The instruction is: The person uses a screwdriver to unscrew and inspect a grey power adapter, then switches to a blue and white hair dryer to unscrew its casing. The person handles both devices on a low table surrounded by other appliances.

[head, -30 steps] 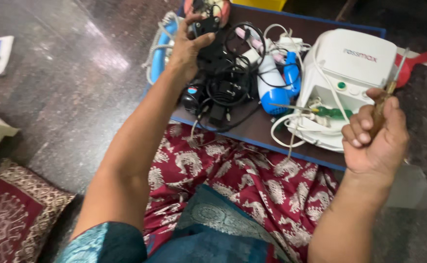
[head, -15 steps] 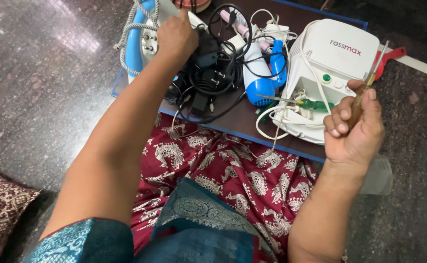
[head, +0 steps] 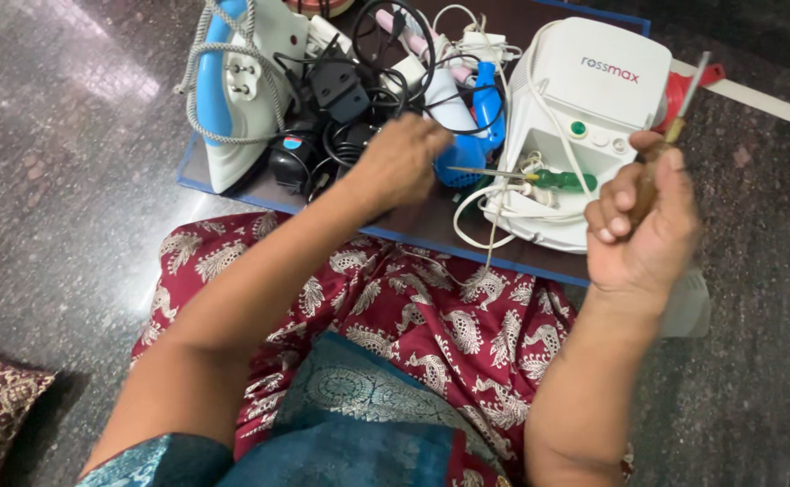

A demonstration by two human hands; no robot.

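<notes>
The right hand (head: 643, 221) is gripping a screwdriver (head: 675, 135) upright beside the white device (head: 611, 81); the left hand (head: 399, 162), loosely curled, is resting over tangled cables (head: 341, 135).

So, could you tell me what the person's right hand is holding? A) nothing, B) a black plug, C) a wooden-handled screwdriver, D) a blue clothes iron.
C: the right hand is closed around a wooden-handled screwdriver, with its metal shaft pointing up.
</notes>
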